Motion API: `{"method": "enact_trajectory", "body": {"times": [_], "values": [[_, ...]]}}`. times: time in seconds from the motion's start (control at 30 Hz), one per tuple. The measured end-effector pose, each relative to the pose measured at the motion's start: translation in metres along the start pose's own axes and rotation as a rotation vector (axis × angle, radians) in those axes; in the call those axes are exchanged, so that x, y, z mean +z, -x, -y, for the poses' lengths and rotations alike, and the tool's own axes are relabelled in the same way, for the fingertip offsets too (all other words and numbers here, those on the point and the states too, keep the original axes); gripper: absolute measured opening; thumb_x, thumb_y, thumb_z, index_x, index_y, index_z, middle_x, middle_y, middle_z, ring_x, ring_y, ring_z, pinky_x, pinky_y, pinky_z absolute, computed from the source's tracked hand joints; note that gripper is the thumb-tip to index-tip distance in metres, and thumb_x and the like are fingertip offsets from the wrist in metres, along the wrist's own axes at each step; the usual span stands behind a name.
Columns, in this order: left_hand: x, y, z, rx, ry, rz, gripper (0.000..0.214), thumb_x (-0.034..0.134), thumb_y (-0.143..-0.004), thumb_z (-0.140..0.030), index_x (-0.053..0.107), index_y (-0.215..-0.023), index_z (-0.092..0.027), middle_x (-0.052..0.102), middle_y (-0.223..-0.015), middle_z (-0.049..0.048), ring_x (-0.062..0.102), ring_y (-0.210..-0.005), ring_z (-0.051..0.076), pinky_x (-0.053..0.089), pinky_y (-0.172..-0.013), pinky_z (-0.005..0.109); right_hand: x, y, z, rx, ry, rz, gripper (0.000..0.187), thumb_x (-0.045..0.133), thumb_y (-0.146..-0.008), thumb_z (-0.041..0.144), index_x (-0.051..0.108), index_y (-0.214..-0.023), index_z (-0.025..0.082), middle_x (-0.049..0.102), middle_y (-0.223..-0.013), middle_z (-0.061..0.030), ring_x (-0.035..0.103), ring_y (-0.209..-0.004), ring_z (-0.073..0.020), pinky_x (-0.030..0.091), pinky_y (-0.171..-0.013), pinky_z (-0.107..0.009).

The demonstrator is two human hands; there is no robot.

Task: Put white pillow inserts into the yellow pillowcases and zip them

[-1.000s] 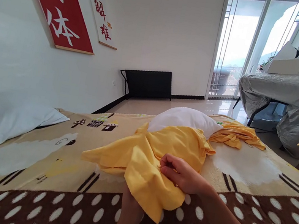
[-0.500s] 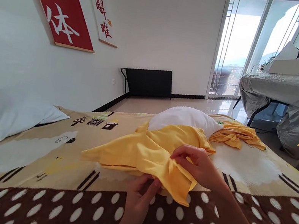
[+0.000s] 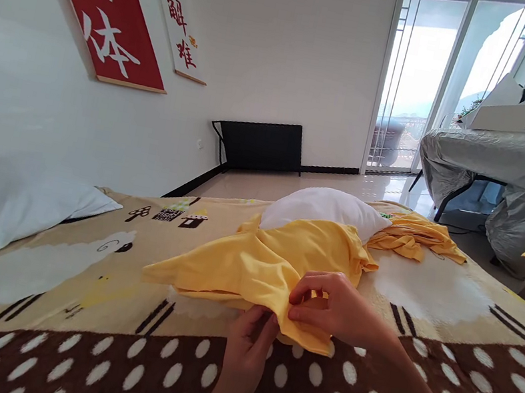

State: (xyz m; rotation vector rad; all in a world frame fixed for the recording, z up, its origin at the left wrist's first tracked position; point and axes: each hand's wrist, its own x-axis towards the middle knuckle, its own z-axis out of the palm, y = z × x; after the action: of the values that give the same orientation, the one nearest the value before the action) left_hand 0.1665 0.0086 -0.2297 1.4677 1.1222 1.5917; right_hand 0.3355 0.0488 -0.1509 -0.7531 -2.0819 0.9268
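A yellow garment [image 3: 241, 257], of soft thin fabric, lies spread and wrinkled on the bed; it looks like a shirt, though its full shape is hidden in folds. My left hand [image 3: 249, 343] pinches its near edge between thumb and fingers. Just right of that, my right hand [image 3: 324, 306] grips a fold of the same cloth, fingertips close to the left hand. A short flap of the garment hangs below my right hand over the brown dotted border. Behind the garment, partly covered by it, rests a white pillow [image 3: 329, 205].
A patterned blanket [image 3: 86, 301] covers the bed. More crumpled yellow cloth [image 3: 423, 235] lies beyond the pillow to the right. Another white pillow [image 3: 11, 206] is at the left. A table under grey plastic [image 3: 518, 157] holds a box [image 3: 517, 118]. A black folded panel [image 3: 261, 145] leans on the wall.
My right hand has moved down and slightly left, nearer my left hand, gathering the cloth there. My left hand has barely shifted.
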Motion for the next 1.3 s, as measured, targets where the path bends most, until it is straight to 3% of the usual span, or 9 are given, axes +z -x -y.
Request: {"method": "enact_trajectory", "body": {"times": [0.2, 0.33, 0.47, 0.6, 0.73, 0.93, 1.07, 1.2, 1.3], "values": [[0.002, 0.000, -0.005, -0.011, -0.010, -0.026, 0.031, 0.056, -0.084, -0.043, 0.063, -0.078, -0.014, 0.062, -0.073, 0.0055, 0.054, -0.070, 0.016, 0.045, -0.067, 0.024, -0.001, -0.001, -0.005, -0.001, 0.108, -0.086, 0.012, 0.058, -0.083, 0.026, 0.061, -0.075, 0.016, 0.061, -0.074, 0.0006, 0.051, -0.069, -0.0104, 0.041, -0.064, -0.022], [0.004, -0.001, -0.005, 0.014, 0.017, -0.013, 0.030, 0.057, -0.083, -0.042, 0.065, -0.086, -0.013, 0.065, -0.082, 0.0075, 0.057, -0.071, 0.017, 0.047, -0.067, 0.025, -0.011, 0.008, 0.004, -0.064, 0.172, 0.046, 0.023, 0.050, -0.091, 0.036, 0.062, -0.087, 0.017, 0.064, -0.087, -0.0024, 0.055, -0.078, -0.0127, 0.043, -0.071, -0.024], [0.004, -0.001, -0.007, 0.047, -0.011, -0.024, 0.028, 0.057, -0.083, -0.041, 0.064, -0.084, -0.014, 0.065, -0.077, 0.0054, 0.056, -0.070, 0.015, 0.047, -0.066, 0.023, -0.005, 0.020, 0.018, -0.172, 0.411, 0.044, 0.051, 0.072, -0.067, 0.056, 0.061, -0.100, 0.019, 0.063, -0.102, -0.0058, 0.056, -0.094, -0.0215, 0.042, -0.083, -0.032], [0.004, -0.001, -0.007, 0.052, -0.031, -0.029, 0.028, 0.057, -0.084, -0.041, 0.061, -0.078, -0.014, 0.061, -0.068, 0.0034, 0.054, -0.065, 0.014, 0.046, -0.063, 0.021, 0.009, 0.020, 0.020, -0.179, 0.540, -0.095, 0.011, 0.059, -0.087, 0.029, 0.061, -0.085, 0.018, 0.065, -0.083, -0.0029, 0.056, -0.078, -0.0161, 0.038, -0.077, -0.031], [0.004, -0.001, -0.004, 0.027, -0.021, -0.024, 0.025, 0.058, -0.084, -0.040, 0.062, -0.082, -0.015, 0.061, -0.069, 0.0029, 0.055, -0.067, 0.014, 0.045, -0.063, 0.021, 0.008, 0.016, 0.016, -0.179, 0.385, -0.249, 0.011, 0.051, -0.089, 0.020, 0.061, -0.084, 0.019, 0.064, -0.081, -0.0023, 0.057, -0.078, -0.0144, 0.039, -0.075, -0.027], [0.004, -0.003, -0.002, 0.022, 0.012, 0.010, 0.026, 0.058, -0.083, -0.040, 0.064, -0.084, -0.015, 0.066, -0.079, 0.0056, 0.059, -0.073, 0.016, 0.048, -0.069, 0.023, 0.004, 0.018, 0.024, -0.086, 0.148, -0.266, 0.009, 0.056, -0.084, 0.025, 0.058, -0.079, 0.018, 0.059, -0.069, 0.0018, 0.050, -0.062, -0.0097, 0.039, -0.060, -0.021], [0.004, -0.005, -0.005, 0.051, -0.021, -0.022, 0.028, 0.060, -0.081, -0.041, 0.065, -0.083, -0.013, 0.067, -0.077, 0.0069, 0.060, -0.072, 0.017, 0.049, -0.067, 0.023, -0.005, 0.017, 0.021, -0.022, -0.121, -0.084, 0.022, 0.060, -0.083, 0.038, 0.064, -0.084, 0.016, 0.063, -0.077, -0.0013, 0.054, -0.069, -0.0114, 0.042, -0.061, -0.020], [0.003, -0.006, -0.006, 0.111, -0.022, -0.030, 0.025, 0.060, -0.082, -0.038, 0.066, -0.082, -0.014, 0.064, -0.070, 0.0036, 0.062, -0.071, 0.015, 0.049, -0.064, 0.020, -0.020, 0.006, -0.004, -0.027, -0.402, 0.012, 0.045, 0.047, -0.089, 0.051, 0.069, -0.091, 0.013, 0.067, -0.089, -0.0071, 0.060, -0.081, -0.0150, 0.047, -0.073, -0.024], [0.004, -0.007, -0.003, 0.117, -0.022, -0.017, 0.022, 0.060, -0.082, -0.036, 0.065, -0.079, -0.015, 0.062, -0.067, 0.0018, 0.061, -0.068, 0.013, 0.048, -0.062, 0.018, -0.021, -0.006, -0.026, 0.010, -0.375, 0.071, 0.036, 0.055, -0.086, 0.044, 0.071, -0.088, 0.011, 0.068, -0.087, -0.0076, 0.060, -0.081, -0.0153, 0.047, -0.075, -0.026]]}}
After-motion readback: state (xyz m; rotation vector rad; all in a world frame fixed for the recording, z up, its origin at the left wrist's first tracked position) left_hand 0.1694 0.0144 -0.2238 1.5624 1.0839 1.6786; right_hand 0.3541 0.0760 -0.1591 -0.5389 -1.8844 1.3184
